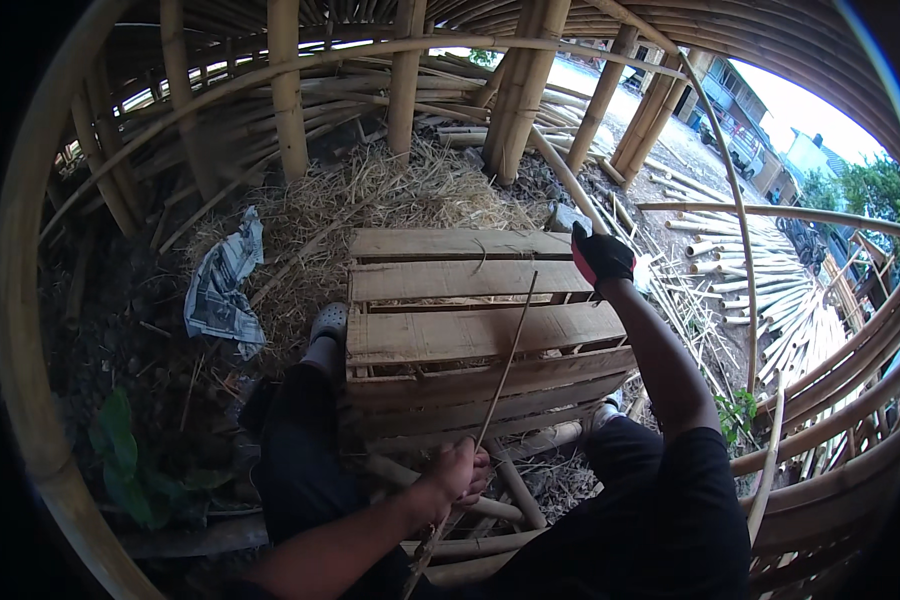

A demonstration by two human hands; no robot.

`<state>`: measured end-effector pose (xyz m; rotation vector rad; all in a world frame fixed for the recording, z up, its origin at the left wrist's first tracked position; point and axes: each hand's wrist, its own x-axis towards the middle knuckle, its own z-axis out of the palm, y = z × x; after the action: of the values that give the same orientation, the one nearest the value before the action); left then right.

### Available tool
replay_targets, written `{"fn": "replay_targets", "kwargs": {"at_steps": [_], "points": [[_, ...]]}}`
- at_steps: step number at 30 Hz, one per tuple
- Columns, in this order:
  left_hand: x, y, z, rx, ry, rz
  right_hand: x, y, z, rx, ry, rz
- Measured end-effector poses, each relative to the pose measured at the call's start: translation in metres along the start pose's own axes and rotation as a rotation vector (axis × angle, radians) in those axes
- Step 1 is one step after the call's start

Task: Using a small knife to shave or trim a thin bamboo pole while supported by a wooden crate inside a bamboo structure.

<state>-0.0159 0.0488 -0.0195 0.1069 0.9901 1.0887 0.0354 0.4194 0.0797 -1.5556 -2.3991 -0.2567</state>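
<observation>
My bare left hand point(457, 472) is closed around a thin bamboo strip point(510, 362). The strip slants up over the front of a slatted wooden crate point(470, 330), and its lower end trails down past my wrist. At the crate's far right corner is my right hand point(604, 260), in a black and red glove. It looks curled, with the thumb upward; whatever it grips is hidden. The crate stands between my feet, with gaps between its top boards.
Straw point(410, 190) covers the ground behind the crate, and a crumpled newspaper sheet point(227, 285) lies left. Bamboo posts point(520, 90) rise beyond. Cut bamboo poles point(730, 265) are spread at the right. Curved bamboo rails point(820, 430) border my right side; loose bamboo lies below the crate.
</observation>
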Motion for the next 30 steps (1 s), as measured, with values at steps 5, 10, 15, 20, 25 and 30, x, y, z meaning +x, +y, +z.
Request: {"fn": "replay_targets", "kwargs": {"at_steps": [5, 10, 15, 20, 25, 30], "points": [[0.008, -0.011, 0.007, 0.167, 0.192, 0.188, -0.093, -0.037, -0.034, 0.073, -0.260, -0.279], [-0.005, -0.007, 0.019, 0.422, 0.426, 0.375, -0.165, -0.042, -0.021, -0.067, -0.040, -0.794], [0.007, -0.015, 0.013, 0.571, 0.510, 0.536, -0.150, -0.040, -0.017, -0.163, -0.095, -0.837], [0.012, -0.008, 0.018, 0.667, 0.567, 0.470, -0.140, -0.035, -0.008, -0.206, -0.069, -0.840], [0.015, -0.010, 0.015, 0.697, 0.546, 0.533, -0.135, -0.031, -0.001, -0.092, 0.094, -0.916], [0.015, -0.005, 0.017, 0.677, 0.550, 0.521, -0.127, -0.035, 0.000, -0.078, 0.034, -0.903]]}}
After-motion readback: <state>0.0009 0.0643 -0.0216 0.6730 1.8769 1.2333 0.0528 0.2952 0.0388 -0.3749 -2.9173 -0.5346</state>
